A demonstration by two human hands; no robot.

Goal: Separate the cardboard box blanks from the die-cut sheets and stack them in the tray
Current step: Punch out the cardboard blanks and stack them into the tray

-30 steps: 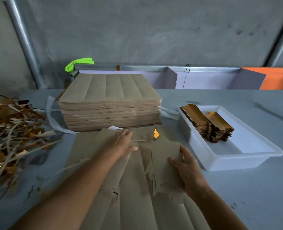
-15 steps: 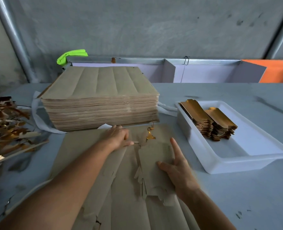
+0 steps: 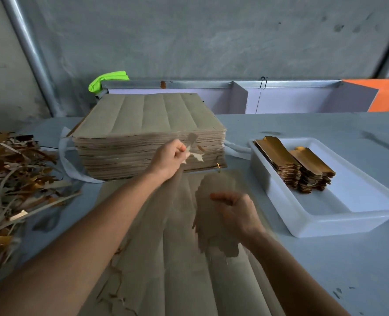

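A brown die-cut sheet [image 3: 170,265] lies flat on the table in front of me. My right hand [image 3: 236,215] grips a brown box blank [image 3: 214,190], lifted off the sheet and blurred by motion. My left hand [image 3: 169,157] is raised in front of the tall stack of die-cut sheets [image 3: 148,124] and pinches a thin strip of waste trim [image 3: 194,152]. At the right stands a white tray [image 3: 339,220] with two stacks of gold-faced blanks [image 3: 296,163] at its far end.
A heap of gold and brown waste strips [image 3: 13,179] covers the table's left side. White strapping [image 3: 64,160] lies under the tall stack. Behind it run a metal rail [image 3: 211,84], a green rag [image 3: 109,78] and an orange panel [image 3: 380,94].
My left hand has lifted off the sheet, pulling a waste strip up in front of the stack. My right hand has closed round the blank and raised it off the sheet.
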